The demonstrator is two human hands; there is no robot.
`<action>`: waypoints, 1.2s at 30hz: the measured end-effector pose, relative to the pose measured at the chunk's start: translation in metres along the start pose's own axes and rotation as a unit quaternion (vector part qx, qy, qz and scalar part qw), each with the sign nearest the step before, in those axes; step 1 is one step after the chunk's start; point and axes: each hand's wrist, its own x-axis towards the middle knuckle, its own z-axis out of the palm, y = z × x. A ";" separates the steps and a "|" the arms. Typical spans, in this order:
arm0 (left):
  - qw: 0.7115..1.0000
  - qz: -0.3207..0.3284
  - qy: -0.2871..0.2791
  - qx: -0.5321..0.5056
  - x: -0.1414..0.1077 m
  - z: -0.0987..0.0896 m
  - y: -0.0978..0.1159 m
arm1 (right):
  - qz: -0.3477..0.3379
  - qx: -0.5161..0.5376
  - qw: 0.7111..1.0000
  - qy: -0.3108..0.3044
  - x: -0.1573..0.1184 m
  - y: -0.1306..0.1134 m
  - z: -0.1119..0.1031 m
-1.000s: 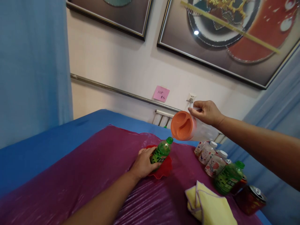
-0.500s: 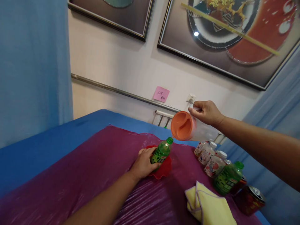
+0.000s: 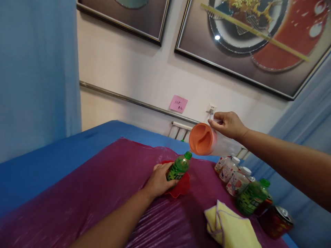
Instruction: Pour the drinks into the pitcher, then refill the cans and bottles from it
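Observation:
My left hand [image 3: 160, 179] is wrapped round a green bottle [image 3: 179, 167], which leans a little to the right over a red scalloped dish [image 3: 183, 187]. The bottle's green top points at the pitcher. My right hand [image 3: 227, 124] grips the handle of a clear pitcher [image 3: 224, 145] with an orange lid [image 3: 201, 139]. The pitcher is tipped on its side, its lid facing left, and the lid's lower edge is just above the bottle's mouth. Whether liquid flows between them is too small to tell.
Right of the dish stand several small white-capped bottles [image 3: 236, 182], another green bottle [image 3: 252, 197] and dark red cans [image 3: 276, 222]. A folded yellow cloth [image 3: 231, 225] lies in front of them. Purple plastic sheeting [image 3: 103, 186] covers part of the blue surface [image 3: 64, 148]; blue curtains [image 3: 38, 75] hang beside it.

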 end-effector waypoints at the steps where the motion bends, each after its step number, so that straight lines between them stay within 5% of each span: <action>1: 1.000 0.001 0.002 -0.001 0.000 0.000 0.000 | 0.001 0.001 1.000 -0.001 0.000 0.000 0.000; 36: 1.000 0.006 0.003 -0.002 -0.001 0.001 -0.001 | 0.000 -0.001 1.000 -0.004 0.000 -0.002 -0.004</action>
